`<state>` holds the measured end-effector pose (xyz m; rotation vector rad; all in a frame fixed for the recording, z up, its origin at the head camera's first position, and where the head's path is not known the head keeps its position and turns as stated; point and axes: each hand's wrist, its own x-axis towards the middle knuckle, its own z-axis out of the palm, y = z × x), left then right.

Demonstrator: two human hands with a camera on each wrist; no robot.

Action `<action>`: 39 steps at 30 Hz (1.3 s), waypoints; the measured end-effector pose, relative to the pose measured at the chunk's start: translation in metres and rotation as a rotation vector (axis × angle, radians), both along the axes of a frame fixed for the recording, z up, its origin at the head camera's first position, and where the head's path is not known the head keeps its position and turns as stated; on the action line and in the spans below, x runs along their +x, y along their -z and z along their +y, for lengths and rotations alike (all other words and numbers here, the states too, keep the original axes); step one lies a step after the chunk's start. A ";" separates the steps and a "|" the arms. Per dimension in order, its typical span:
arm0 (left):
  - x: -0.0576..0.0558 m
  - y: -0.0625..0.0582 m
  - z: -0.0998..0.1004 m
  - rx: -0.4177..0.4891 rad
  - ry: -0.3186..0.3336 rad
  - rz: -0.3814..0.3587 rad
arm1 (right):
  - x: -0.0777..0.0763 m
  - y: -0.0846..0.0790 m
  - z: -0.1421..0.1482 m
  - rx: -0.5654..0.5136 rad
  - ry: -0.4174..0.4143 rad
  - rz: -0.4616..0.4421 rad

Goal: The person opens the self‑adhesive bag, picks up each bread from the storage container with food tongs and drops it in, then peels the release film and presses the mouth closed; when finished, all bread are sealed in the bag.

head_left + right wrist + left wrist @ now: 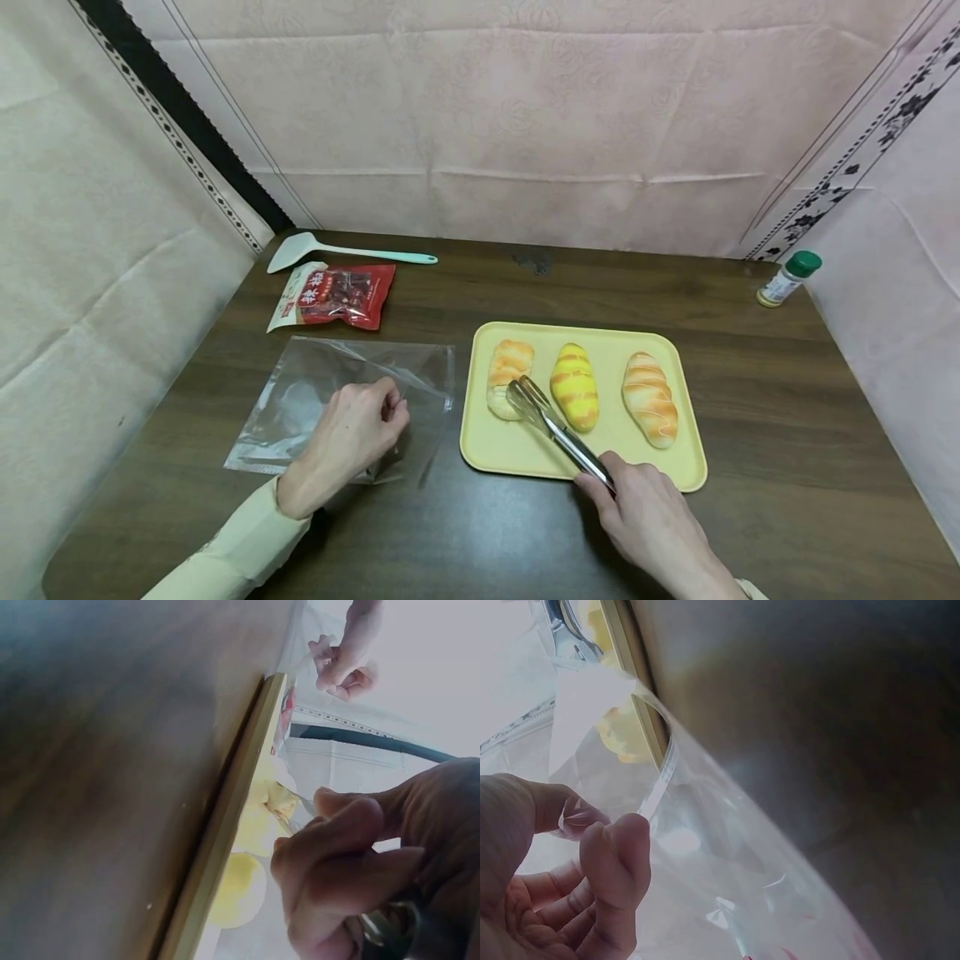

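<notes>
The clear, flat plastic bag [288, 412] lies on the left part of the dark wood-grain counter [787, 450], short of the left edge. Behind it, near the back-left corner, a white-bladed spatula with a pale turquoise handle [352, 251] runs along the back edge, and a red-and-white plastic food packet [337, 296] lies just in front of it. The left hand [352, 429] pinches the bag's film between thumb and forefinger; the left wrist view shows the film's edge lifted and curved.

A narrow strip of bare wood separates the bag from a pale yellow rectangular tray [502, 450] at mid-counter. Across it lie a golden-brown bread roll [510, 367], a bright yellow striped roll [575, 383] and, with a wider gap, a tan ridged roll [651, 400]. The right hand [652, 517], at the tray's front edge, grasps silver metal tongs [570, 443]; their heads overlap the golden-brown roll's right side, whether gripping it I cannot tell. Wood stretches from the tray rightwards; a green-capped bottle [789, 279] stands near the back-right corner.
</notes>
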<state>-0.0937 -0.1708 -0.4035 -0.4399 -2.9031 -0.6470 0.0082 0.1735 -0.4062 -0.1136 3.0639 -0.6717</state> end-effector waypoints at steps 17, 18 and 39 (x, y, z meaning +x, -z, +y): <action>0.001 -0.002 0.001 0.012 -0.004 0.027 | 0.008 -0.011 0.008 -0.049 -0.040 0.073; 0.001 -0.002 0.001 0.012 -0.003 0.034 | 0.008 -0.013 0.008 -0.054 -0.052 0.081; 0.013 -0.002 0.003 -0.008 0.036 0.232 | -0.003 -0.026 -0.013 -0.093 -0.282 -0.035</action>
